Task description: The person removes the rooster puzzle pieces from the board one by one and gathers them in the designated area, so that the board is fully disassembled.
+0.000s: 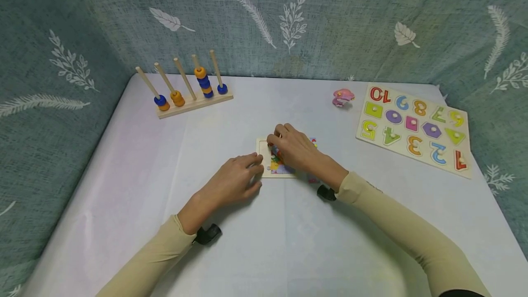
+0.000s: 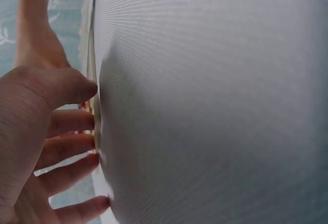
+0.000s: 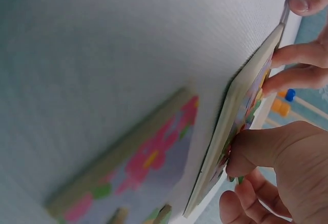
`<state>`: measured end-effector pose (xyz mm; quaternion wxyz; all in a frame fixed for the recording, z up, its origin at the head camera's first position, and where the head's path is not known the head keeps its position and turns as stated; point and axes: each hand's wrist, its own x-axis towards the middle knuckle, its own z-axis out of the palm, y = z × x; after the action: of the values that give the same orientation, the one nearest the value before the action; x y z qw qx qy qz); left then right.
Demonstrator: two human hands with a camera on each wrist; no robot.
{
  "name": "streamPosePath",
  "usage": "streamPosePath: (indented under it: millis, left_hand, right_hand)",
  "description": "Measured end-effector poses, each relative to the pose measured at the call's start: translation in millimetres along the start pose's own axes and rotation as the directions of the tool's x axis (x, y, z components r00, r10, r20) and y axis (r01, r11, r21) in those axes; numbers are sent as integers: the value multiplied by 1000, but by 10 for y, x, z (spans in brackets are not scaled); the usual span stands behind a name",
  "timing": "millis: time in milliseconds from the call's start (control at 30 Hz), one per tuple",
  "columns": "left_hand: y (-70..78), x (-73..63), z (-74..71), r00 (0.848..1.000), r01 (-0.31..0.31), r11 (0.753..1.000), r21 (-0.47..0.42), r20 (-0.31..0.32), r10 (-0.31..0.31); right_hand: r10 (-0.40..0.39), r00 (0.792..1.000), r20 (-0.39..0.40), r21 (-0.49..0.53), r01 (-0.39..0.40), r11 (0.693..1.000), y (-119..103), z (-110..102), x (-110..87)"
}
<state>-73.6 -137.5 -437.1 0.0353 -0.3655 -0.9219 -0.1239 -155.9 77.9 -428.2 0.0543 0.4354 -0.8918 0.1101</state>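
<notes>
Pinches a coloured piece (image 1: 276, 151) between thumb and fingers of the right hand (image 1: 294, 146), low over the tray (image 1: 264, 145). Holds the left hand (image 1: 233, 180) loose and free of any grip, fingers parted, fingertips at the tray's left rim. Has the tray flat on the table (image 1: 247, 251), between both hands, partly covered with picture pieces. Has a loose flowered piece (image 3: 154, 157) just beside the tray, near the right wrist. Farther back, shows a peg stacker (image 1: 185, 107) left, a pink toy (image 1: 343, 96) and a number board (image 1: 402, 144) right.
</notes>
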Motion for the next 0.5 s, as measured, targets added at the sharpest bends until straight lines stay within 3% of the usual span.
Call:
streamPosePath:
  millis: [500]
  left_hand:
    - [-6,1,16,1000,18,1000,1,14,-18]
  right_hand:
    - [-19,1000,-19,39,20,999,17,6,-13]
